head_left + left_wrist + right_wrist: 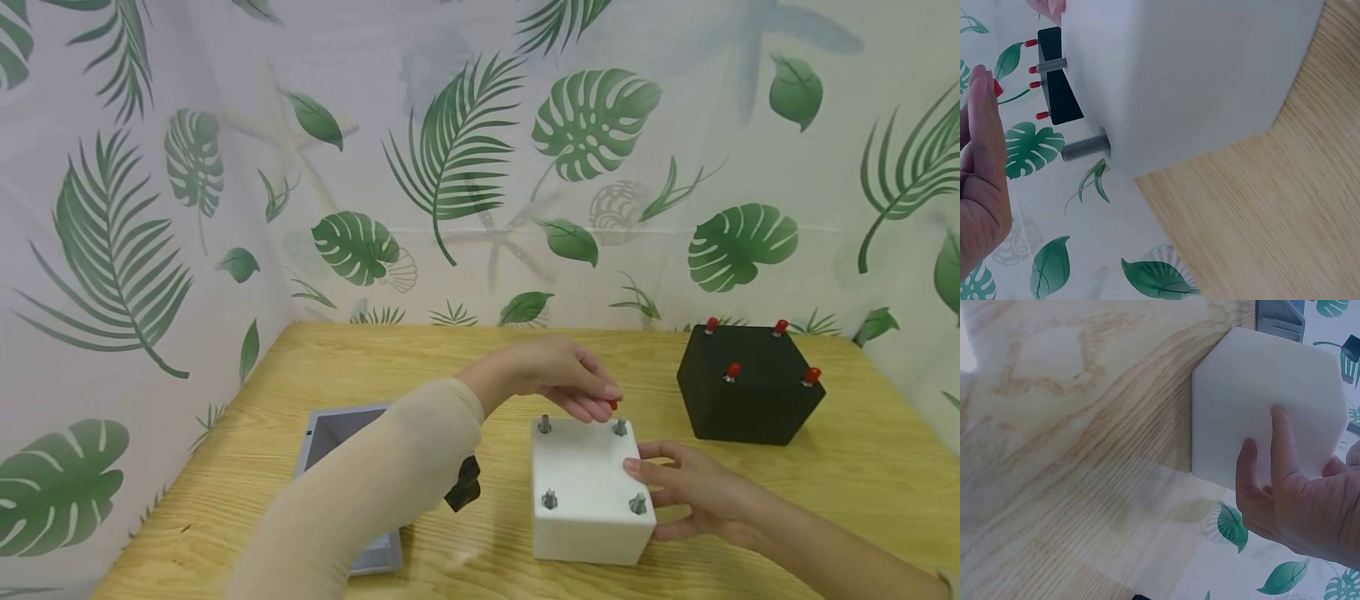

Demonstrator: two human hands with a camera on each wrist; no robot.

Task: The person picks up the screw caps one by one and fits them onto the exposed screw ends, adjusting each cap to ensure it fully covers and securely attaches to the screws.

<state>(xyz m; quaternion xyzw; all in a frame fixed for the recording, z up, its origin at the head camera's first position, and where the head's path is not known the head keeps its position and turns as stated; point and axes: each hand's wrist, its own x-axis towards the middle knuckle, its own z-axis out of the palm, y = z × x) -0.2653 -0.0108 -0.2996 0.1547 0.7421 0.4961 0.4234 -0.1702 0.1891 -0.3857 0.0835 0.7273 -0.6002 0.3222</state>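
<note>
A white block (588, 475) stands on the wooden table, with a threaded metal bolt (637, 503) upright near each top corner. Above its far right bolt (620, 427), my left hand (558, 379) pinches a small red cap (613, 405) between thumb and fingers. In the left wrist view the red cap (998, 88) shows just past the fingertips, apart from the bolts. My right hand (693, 492) rests against the block's right side, thumb on the top edge. The right wrist view shows its fingers (1284, 440) lying straight along the white face.
At the back right stands a black block (750, 392) with a red cap on each corner bolt. A grey tray (348, 410) lies on the left, partly hidden by my left sleeve. A leaf-patterned cloth (465, 167) hangs behind the table.
</note>
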